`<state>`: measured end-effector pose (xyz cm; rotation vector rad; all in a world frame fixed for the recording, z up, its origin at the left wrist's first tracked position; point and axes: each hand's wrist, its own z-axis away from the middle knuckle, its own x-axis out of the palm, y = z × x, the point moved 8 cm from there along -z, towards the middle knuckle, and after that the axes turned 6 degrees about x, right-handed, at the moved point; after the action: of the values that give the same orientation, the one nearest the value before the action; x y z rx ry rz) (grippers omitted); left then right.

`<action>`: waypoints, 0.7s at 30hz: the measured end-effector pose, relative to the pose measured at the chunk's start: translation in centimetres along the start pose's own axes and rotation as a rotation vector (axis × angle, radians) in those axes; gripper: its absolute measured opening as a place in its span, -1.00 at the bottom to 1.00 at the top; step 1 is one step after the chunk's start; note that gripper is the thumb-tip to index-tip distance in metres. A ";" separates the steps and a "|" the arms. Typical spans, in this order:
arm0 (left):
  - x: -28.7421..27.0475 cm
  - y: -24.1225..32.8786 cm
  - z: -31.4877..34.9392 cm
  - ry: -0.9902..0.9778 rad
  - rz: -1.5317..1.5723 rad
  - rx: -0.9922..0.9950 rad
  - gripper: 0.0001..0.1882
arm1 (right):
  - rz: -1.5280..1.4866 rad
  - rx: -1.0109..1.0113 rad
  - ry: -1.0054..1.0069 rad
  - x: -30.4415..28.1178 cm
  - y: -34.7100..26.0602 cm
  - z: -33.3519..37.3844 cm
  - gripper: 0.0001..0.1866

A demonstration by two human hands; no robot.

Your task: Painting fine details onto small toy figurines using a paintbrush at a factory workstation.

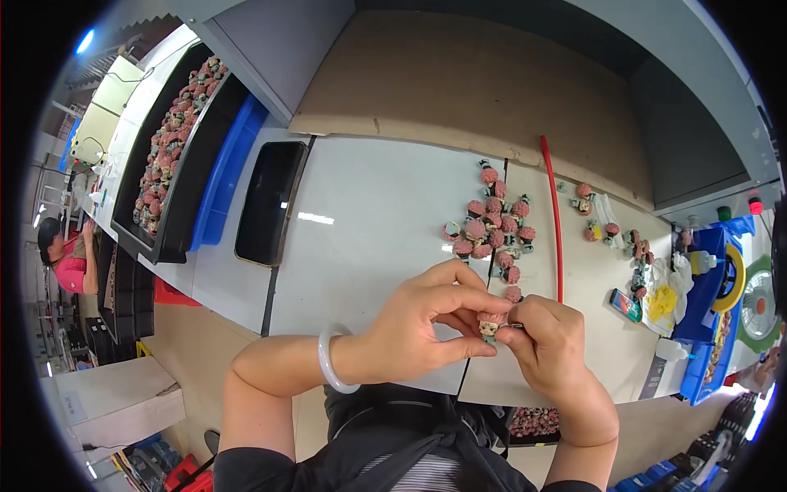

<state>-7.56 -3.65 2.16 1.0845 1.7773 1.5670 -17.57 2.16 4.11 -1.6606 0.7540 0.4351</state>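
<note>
Close to the table's near edge, a small figurine [489, 325] with pink curly hair is pinched between the thumb and fingers of my left hand [410, 324], which wears a pale bangle [336, 358]. My right hand [548, 340] is closed right beside the figurine's head. A tiny dark tip shows between its thumb and forefinger; the rest is hidden. Just beyond my hands lies a loose cluster of similar pink-haired figurines [475, 230], some tipped over.
At left stand a phone [272, 203] and a black tray [182, 217] heaped with figurines. A red strip [553, 221] divides the table. Right of it are a few figurines, a glue-stained sheet [661, 303], a yellow tape roll [730, 279] and a green fan [758, 303]. A person [72, 262] sits far left.
</note>
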 end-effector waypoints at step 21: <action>-0.1 -0.4 0.0 -0.062 0.063 -0.046 -0.55 | -0.041 0.071 -0.150 1.1 1.1 -0.1 -0.69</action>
<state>-7.63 -3.77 1.72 1.1648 1.6730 1.5862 -17.56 1.71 2.66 -1.5555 0.6166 0.4931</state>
